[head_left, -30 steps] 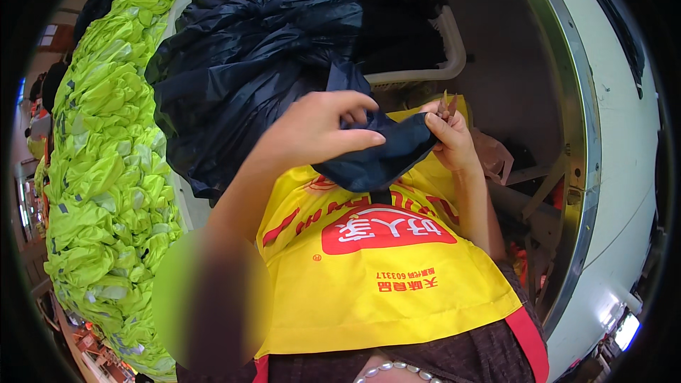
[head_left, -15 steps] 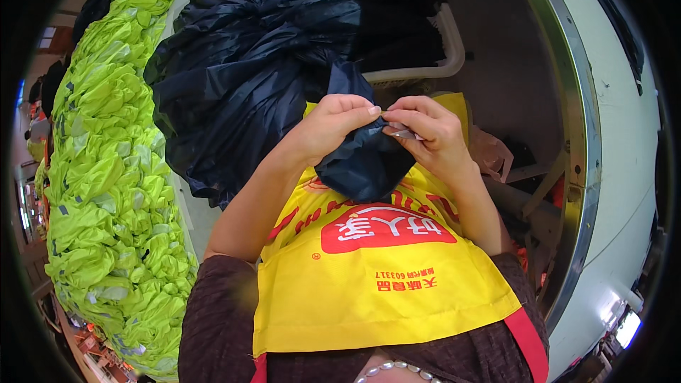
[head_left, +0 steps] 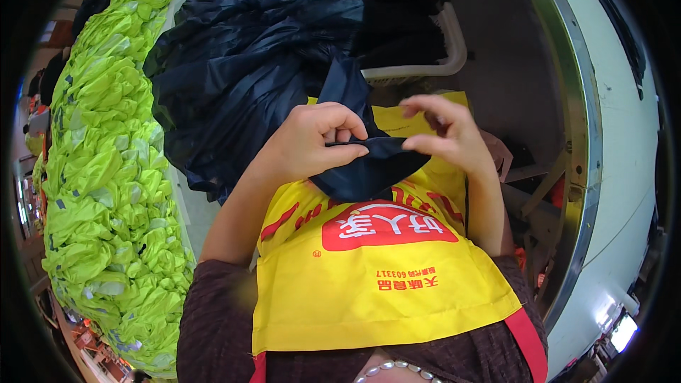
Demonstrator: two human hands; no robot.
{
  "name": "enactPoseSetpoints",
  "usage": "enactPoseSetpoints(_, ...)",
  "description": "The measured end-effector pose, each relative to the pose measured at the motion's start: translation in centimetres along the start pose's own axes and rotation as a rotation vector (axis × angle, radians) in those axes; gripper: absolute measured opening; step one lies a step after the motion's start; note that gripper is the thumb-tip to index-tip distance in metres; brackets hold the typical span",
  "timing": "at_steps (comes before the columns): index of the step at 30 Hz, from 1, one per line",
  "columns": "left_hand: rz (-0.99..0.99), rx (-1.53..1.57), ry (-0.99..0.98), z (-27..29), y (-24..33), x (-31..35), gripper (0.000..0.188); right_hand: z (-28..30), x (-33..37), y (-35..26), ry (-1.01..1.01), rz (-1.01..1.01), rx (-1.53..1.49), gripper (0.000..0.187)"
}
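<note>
Background, left: long heap of yellow-green garments (head_left: 106, 191), crumpled, filling that side. Upper centre: large gathered mass of dark navy fabric (head_left: 248, 71), partly over a white basket (head_left: 454, 60). Far right: pale surface (head_left: 617, 142) with a metal edge, bent by the lens.

Dark cloth piece (head_left: 376, 170) is located in front of the person's yellow apron (head_left: 369, 319), between the two hands, its upper edge running roughly level.

Left hand (head_left: 316, 138): grip pinches the cloth's upper edge between thumb and curled fingers.

Right hand (head_left: 450, 131): grip released, thumb and fingers parted, at the cloth's right corner. Slightly blurred; whether the thumb tip touches the corner cannot be told.
</note>
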State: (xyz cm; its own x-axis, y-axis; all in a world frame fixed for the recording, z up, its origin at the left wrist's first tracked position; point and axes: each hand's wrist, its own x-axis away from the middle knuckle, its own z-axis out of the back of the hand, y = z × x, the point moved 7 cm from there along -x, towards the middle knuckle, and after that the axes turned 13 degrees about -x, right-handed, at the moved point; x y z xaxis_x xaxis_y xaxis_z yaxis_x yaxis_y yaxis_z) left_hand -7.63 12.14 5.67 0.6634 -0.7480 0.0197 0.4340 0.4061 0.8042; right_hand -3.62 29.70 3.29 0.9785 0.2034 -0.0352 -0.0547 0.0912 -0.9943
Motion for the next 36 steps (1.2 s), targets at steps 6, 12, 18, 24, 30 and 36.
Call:
enactPoseSetpoints(6,-0.410,-0.560,0.243,0.4,2.2,2.4,0.020,-2.5,1.5,-1.6,0.053,0.360,0.235,0.016)
enactPoseSetpoints(12,-0.840,-0.745,0.619,0.8,2.8,5.6,0.011,-3.5,1.9,-1.7,-0.164,0.266,-0.224,0.015)
enactPoseSetpoints(18,-0.867,-0.719,0.632,0.5,3.3,5.8,0.011,-4.6,0.8,-0.8,-0.027,-0.032,-0.448,0.027)
enactPoseSetpoints(24,-0.804,-0.684,0.562,0.4,2.8,5.5,0.012,-6.4,0.6,-3.2,-0.025,0.351,-0.054,0.012)
enactPoseSetpoints(30,-0.743,-0.532,0.558,0.3,3.0,5.0,0.014,-6.6,0.6,-2.2,-0.073,0.067,-0.305,0.009)
enactPoseSetpoints(36,-0.657,-0.388,0.520,-0.2,2.1,4.8,0.031,-5.0,0.1,-0.3,0.037,-0.229,-0.988,0.019)
